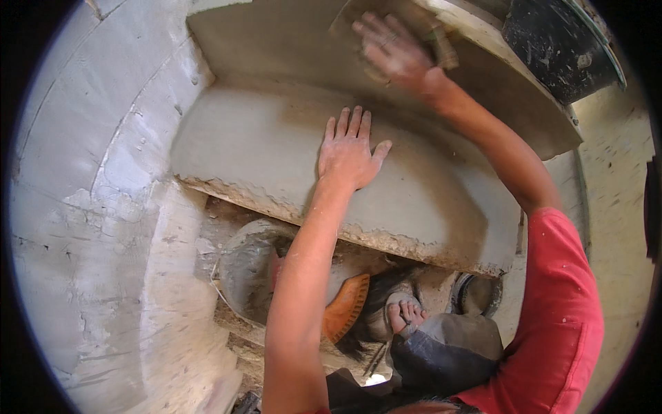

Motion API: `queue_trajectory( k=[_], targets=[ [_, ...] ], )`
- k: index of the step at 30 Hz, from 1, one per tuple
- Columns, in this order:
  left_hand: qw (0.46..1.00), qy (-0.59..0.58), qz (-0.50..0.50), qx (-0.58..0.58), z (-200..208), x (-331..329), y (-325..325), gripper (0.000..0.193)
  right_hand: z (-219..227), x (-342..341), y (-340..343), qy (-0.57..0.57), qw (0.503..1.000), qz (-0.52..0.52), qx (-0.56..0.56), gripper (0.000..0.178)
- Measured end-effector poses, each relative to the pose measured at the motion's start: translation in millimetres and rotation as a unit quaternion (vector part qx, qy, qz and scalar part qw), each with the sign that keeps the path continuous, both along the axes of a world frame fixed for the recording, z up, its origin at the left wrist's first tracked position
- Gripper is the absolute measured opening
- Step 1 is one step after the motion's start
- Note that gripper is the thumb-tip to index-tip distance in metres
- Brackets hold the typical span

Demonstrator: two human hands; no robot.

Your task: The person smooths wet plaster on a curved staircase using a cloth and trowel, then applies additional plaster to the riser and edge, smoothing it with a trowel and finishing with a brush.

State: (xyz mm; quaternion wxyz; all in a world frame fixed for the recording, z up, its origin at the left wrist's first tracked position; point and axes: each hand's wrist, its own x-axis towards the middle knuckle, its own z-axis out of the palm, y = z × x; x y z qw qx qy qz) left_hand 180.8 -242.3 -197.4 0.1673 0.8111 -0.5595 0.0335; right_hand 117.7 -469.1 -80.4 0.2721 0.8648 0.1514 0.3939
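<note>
My left hand [350,156] lies flat, fingers stretched out, on a broad grey plastered ledge [241,131] with a rough, crumbly front edge. At the top, my right hand [396,58] is on a brownish flat tool that looks like a plastering float [445,47], against the upright plastered face [276,41] behind the ledge. Motion blurs this hand and the tool, and the tool's grip is hidden. The fingers of the right hand look long and partly spread over its back.
Below the ledge sits a mortar-smeared tub [238,276], with an orange toothed-edge piece [348,307] by it. My bare foot [407,315] is close by. A black bucket [562,52] stands at the upper right. A grey plastered wall [89,172] curves along the left.
</note>
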Motion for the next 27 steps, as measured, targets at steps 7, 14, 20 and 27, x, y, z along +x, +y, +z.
queue_trajectory(
  k=[7, 14, 20, 27],
  targets=[
    [0.997, 0.001, 0.067, -0.024, -1.8, 14.3, 18.6, 0.082, 9.7, -61.5, 32.9, 0.050, 0.998, -0.021, 0.019, 0.023],
    [0.997, -0.012, 0.079, 0.006, 1.3, 13.8, 16.9, 0.081, -34.0, 61.3, 10.2, 0.018, 0.998, -0.004, -0.055, 0.030],
    [0.997, 0.001, 0.078, -0.019, -1.4, 13.1, 19.9, 0.082, -43.2, -16.0, 18.5, 0.040, 0.998, 0.028, 0.030, 0.025],
    [0.996, -0.004, 0.083, -0.023, -3.1, 12.4, 19.2, 0.082, 8.6, 109.4, 41.2, -0.034, 0.995, -0.030, -0.092, 0.037]
  ],
)
